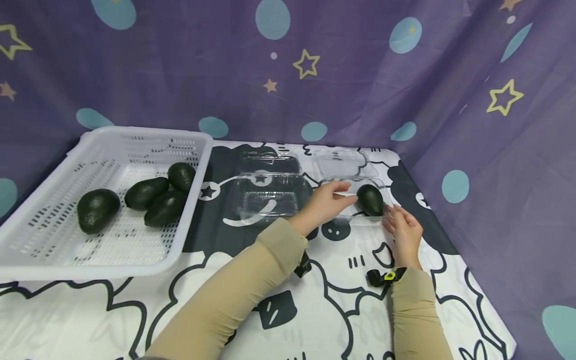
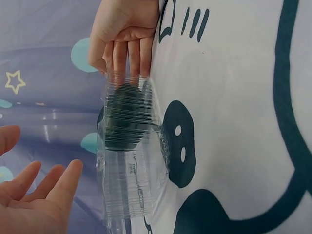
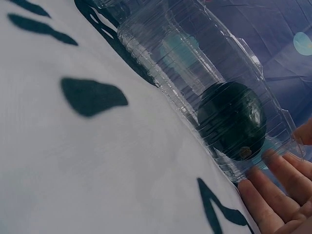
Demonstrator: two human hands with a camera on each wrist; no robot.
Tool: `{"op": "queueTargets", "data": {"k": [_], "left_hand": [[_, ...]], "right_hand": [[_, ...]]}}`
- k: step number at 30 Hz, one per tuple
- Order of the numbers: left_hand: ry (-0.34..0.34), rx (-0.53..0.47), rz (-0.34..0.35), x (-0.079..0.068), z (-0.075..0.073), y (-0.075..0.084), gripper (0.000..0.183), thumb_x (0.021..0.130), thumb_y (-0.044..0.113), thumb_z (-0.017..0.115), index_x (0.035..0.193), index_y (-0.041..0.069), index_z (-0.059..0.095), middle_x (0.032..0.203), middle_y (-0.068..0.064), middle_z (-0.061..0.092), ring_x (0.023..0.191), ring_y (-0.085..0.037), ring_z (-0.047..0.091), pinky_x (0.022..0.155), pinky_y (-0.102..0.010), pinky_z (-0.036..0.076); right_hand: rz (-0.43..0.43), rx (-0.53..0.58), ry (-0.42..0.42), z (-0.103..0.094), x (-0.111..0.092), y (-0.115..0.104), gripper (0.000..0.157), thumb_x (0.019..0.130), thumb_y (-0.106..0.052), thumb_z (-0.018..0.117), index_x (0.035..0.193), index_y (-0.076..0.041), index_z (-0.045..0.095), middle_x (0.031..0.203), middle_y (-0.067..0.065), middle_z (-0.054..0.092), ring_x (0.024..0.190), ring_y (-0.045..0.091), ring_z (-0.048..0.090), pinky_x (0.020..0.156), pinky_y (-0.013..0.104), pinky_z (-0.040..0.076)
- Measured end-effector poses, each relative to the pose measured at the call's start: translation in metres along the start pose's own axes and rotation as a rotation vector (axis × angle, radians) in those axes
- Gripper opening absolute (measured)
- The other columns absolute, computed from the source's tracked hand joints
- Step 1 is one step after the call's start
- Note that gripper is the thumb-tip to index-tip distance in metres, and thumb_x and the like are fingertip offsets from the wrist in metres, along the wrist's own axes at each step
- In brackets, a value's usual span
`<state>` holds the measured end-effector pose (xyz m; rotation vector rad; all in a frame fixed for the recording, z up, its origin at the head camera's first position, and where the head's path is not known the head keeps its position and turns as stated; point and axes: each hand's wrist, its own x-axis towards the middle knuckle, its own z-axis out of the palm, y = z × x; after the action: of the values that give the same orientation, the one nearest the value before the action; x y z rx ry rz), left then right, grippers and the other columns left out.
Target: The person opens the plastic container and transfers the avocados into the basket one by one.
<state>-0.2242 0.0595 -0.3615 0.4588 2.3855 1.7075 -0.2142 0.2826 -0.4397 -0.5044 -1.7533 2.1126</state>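
One dark green avocado (image 1: 370, 200) lies inside a clear plastic box (image 3: 175, 92), at its right end. That box stands on the patterned cloth, its lid (image 1: 342, 164) folded back behind it. My left hand (image 1: 327, 202) is over the box's left part with thumb and fingers spread, and nothing lies between them. In the left wrist view its fingertips (image 2: 73, 170) are apart from the box wall. At the opposite end, my right hand (image 1: 403, 232) touches the outside of the wall with extended fingers (image 3: 287, 180), its thumb near the rim.
A second clear box (image 1: 274, 197) with an open lid stands to the left. Further left, a white perforated basket (image 1: 191, 220) holds several avocados (image 1: 146, 193). A purple curtain (image 1: 225, 75) hangs behind the table and along its right side.
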Motion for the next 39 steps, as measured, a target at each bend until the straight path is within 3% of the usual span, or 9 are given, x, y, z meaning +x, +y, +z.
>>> {"op": "queueTargets", "data": {"k": [16,23,35,39], "left_hand": [[0.005,-0.019,-0.041,0.011,0.019,-0.005,0.050,0.097,0.032,0.063,0.143,0.015,0.052,0.145,-0.003,0.055,0.126,-0.022,0.059,0.095,-0.026,0.052],[-0.010,-0.015,-0.051,0.018,0.022,-0.008,0.053,0.098,0.033,0.062,0.146,0.015,0.048,0.148,-0.004,0.051,0.128,-0.023,0.057,0.096,-0.029,0.052],[0.005,0.043,-0.031,0.033,0.032,-0.009,0.056,0.099,0.031,0.061,0.149,0.014,0.044,0.153,-0.004,0.047,0.129,-0.023,0.056,0.098,-0.032,0.052],[0.020,0.116,-0.002,0.040,0.039,-0.012,0.055,0.099,0.030,0.062,0.148,0.013,0.045,0.151,-0.005,0.048,0.126,-0.023,0.059,0.095,-0.031,0.053]], "right_hand": [[0.018,0.024,-0.003,-0.001,0.000,-0.003,0.040,0.094,-0.013,0.065,0.129,0.006,0.058,0.091,-0.009,0.076,0.081,0.006,0.071,0.071,0.020,0.059],[0.011,0.046,0.000,0.000,0.000,-0.002,0.040,0.093,-0.010,0.066,0.128,0.007,0.058,0.088,-0.010,0.076,0.078,0.006,0.071,0.070,0.021,0.059],[-0.001,0.059,-0.006,0.001,0.001,-0.002,0.036,0.093,-0.009,0.066,0.125,0.005,0.060,0.089,-0.008,0.076,0.079,0.006,0.072,0.070,0.021,0.059],[-0.003,0.049,-0.005,0.001,0.000,-0.001,0.036,0.093,-0.010,0.066,0.125,0.005,0.060,0.088,-0.009,0.076,0.080,0.006,0.072,0.070,0.021,0.059]]}}
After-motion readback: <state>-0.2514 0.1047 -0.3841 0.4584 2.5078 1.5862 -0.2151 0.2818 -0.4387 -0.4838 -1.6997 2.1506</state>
